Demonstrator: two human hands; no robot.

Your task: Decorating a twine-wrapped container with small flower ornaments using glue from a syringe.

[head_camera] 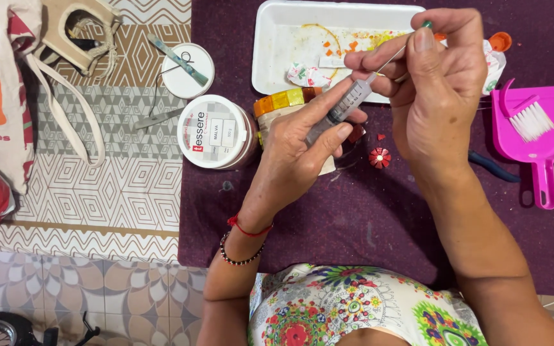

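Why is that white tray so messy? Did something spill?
The white tray is smeared with yellow and orange stains, with small orange bits and a crumpled tissue inside, so it looks spilled on. Red bits lie scattered on the purple cloth below the hands holding the syringe.

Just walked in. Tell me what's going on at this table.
A person holds a clear syringe in both hands over a purple mat. The left hand grips the barrel; the right hand pinches the green-tipped plunger, which is drawn well out. Behind sits a stained white tray with coloured scraps. A white lidded jar stands to the left, a pink dustpan with brush to the right, and a small red bead lies on the mat.
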